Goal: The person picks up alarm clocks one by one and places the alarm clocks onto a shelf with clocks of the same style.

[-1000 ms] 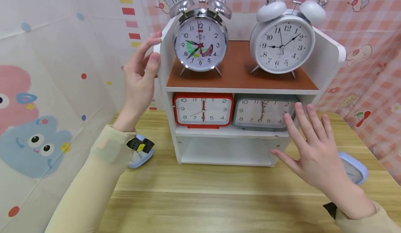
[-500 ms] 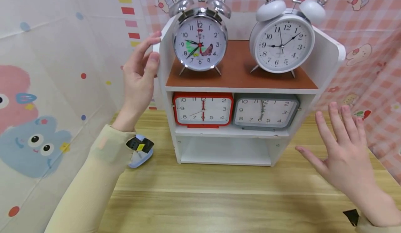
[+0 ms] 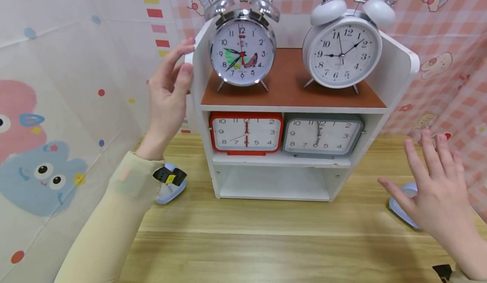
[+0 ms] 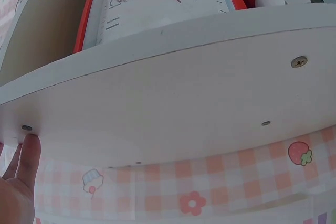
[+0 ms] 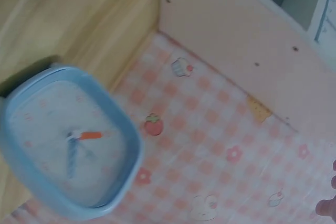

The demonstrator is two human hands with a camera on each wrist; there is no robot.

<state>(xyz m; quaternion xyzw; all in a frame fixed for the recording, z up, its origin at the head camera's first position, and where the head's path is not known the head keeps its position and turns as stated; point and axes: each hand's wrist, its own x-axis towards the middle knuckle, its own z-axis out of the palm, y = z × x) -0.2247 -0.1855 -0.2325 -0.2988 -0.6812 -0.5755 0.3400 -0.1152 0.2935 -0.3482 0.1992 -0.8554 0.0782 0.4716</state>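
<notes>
My left hand (image 3: 167, 88) touches the left side panel of a small white shelf (image 3: 293, 109), fingertips at its upper edge. In the left wrist view its fingers lie along the panel (image 4: 157, 108). Off to the right, my right hand (image 3: 437, 194) hovers with fingers spread, apart from the shelf. Partly behind it on the table is a light blue clock (image 3: 401, 207), whose face (image 5: 63, 135) shows in the right wrist view. On the shelf's brown top stand a silver twin-bell alarm clock (image 3: 243, 53) and a white one (image 3: 344, 55). Below sit a red clock (image 3: 247, 133) and a grey clock (image 3: 323, 137).
Another light blue clock (image 3: 171, 194) stands on the wooden table (image 3: 266, 240) at the left, partly hidden by my left wrist. The shelf has a bottom compartment (image 3: 274, 183). A pink checked cloth (image 3: 449, 17) hangs behind, and a patterned sheet (image 3: 95, 105) covers the left.
My right hand has moved right, away from the grey clock it partly covered. The right blue clock, hidden half a second ago, shows again. My left hand keeps its place on the shelf.
</notes>
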